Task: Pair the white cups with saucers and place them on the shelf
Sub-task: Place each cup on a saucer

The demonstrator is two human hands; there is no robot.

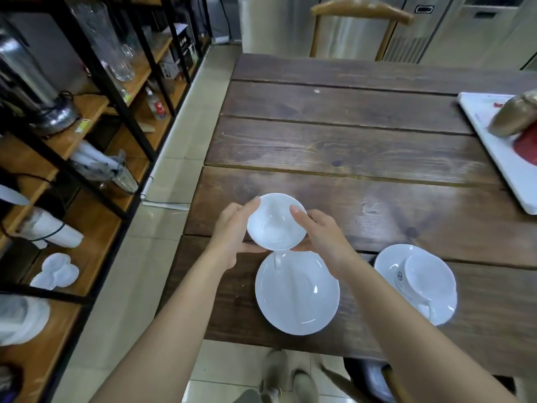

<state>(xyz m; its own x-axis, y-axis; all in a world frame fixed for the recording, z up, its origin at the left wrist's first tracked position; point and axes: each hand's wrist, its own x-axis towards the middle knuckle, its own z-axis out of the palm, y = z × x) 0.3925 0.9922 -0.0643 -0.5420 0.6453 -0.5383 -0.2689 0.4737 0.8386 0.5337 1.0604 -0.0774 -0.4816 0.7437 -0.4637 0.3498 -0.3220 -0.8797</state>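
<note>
I hold a white cup point(276, 222) above the wooden table point(363, 141), its handle pointing down toward me. My left hand point(235, 231) grips its left rim and my right hand point(322, 237) grips its right rim. Just below the cup, a bare white saucer point(299, 298) lies on the table near the front edge. To the right, a second white cup point(427, 274) sits on its own saucer point(389, 260). A black-framed wooden shelf point(96, 228) stands to the left, across a tiled aisle.
The shelf holds a white lobed dish point(56, 270), glass pitchers point(116, 53), a metal urn point(35, 82) and wrapped items. A white board point(499, 158) with a brown object lies at the table's right edge. A wooden chair point(360, 13) stands at the far end.
</note>
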